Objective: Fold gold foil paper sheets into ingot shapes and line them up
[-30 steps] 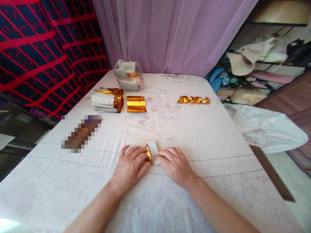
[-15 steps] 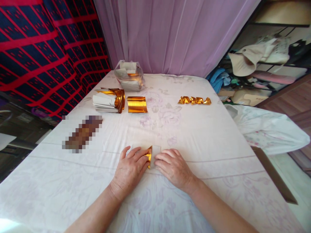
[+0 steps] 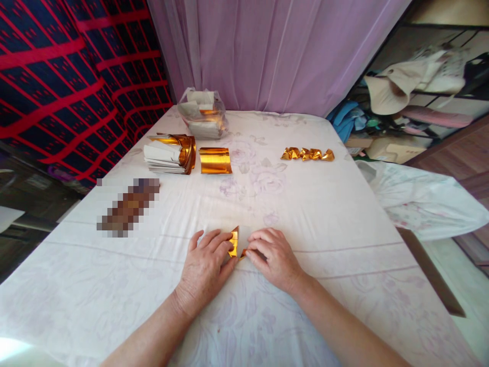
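Gold paper (image 3: 234, 242) glossy, foil-like; tablecloth (image 3: 305, 204) matt floral cloth.

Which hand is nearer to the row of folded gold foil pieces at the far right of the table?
Right. The right hand lies below and slightly left of the row of folded gold foil pieces; the left hand sits farther left, beyond the right.

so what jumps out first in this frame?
The gold foil paper pinched flat on the cloth between the left hand and right hand, near the front edge. Behind, a row of folded gold pieces lies to the right, and a stack of gold sheets with a loose gold sheet to the left.
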The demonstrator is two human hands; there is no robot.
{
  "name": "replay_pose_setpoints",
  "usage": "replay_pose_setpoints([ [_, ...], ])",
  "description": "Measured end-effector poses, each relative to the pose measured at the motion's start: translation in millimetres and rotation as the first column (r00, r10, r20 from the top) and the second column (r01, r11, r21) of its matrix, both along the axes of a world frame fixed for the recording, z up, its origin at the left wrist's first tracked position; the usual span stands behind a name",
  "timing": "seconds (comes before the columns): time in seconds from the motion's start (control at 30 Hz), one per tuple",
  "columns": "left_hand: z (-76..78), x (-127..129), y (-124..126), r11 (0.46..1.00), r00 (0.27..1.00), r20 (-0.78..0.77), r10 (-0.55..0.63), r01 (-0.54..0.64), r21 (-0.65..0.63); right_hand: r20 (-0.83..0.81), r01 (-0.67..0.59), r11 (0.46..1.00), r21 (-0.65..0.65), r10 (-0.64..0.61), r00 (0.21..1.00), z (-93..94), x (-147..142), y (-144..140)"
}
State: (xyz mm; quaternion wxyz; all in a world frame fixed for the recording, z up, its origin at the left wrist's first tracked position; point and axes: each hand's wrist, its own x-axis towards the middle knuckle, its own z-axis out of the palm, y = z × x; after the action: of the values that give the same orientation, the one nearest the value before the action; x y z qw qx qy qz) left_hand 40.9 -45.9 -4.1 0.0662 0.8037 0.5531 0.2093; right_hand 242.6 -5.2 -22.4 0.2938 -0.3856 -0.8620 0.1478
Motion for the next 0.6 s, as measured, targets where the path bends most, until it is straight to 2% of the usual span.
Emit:
replay_pose_setpoints([
  [0.23, -2.2, -1.4, -0.4, 0.999, 1.000, 0.014, -0.001, 0.001, -0.035, 0.015, 0.072, 0.997, -0.010, -0.072, 0.997, -0.5, -6.5, -0.5],
  [0.6, -1.1, -1.7, 0.7, 0.999, 0.999, 0.032, 0.001, 0.000, -0.040, 0.036, 0.089, 0.996, -0.002, -0.089, 0.995, -0.5, -8.2, 0.7],
])
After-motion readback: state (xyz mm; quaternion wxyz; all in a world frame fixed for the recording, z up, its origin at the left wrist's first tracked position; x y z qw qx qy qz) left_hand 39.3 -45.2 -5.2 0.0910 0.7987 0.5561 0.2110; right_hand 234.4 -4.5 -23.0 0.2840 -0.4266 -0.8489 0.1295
